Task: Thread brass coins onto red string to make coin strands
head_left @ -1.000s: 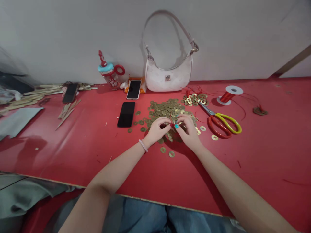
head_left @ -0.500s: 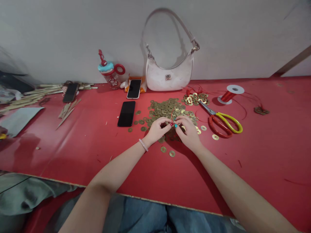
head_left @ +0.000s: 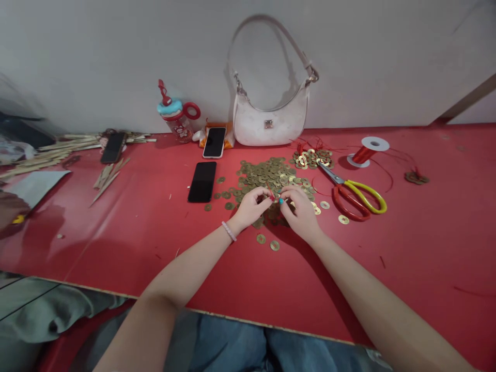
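Over the heap of brass-coloured coins with holes [head_left: 263, 173], my two hands are close together with fingertips almost meeting. My left hand [head_left: 251, 207], with a pale bead bracelet [head_left: 229, 231] at its wrist, is closed in a pinch on a thin red string [head_left: 270, 189]. My right hand [head_left: 302, 213] is closed too, thumb against fingers; what lies in its pinch is too small to make out. Loose coins [head_left: 274, 245] lie just in front of the hands. Right of them are scissors [head_left: 341, 182] with one red and one yellow handle.
Behind the heap stand a white handbag [head_left: 271, 124] and a lidded cup [head_left: 179, 121]. Phones [head_left: 202, 182] lie left of the coins. A spool of red string [head_left: 364, 152] and strung coins [head_left: 313, 158] are at the back right. Another person's hand [head_left: 11, 212] is at the far left.
My fingertips have drawn slightly apart, and the red string that rose between them now shows lower, by my left fingers. At the far left, the other person's hand has come further into view.
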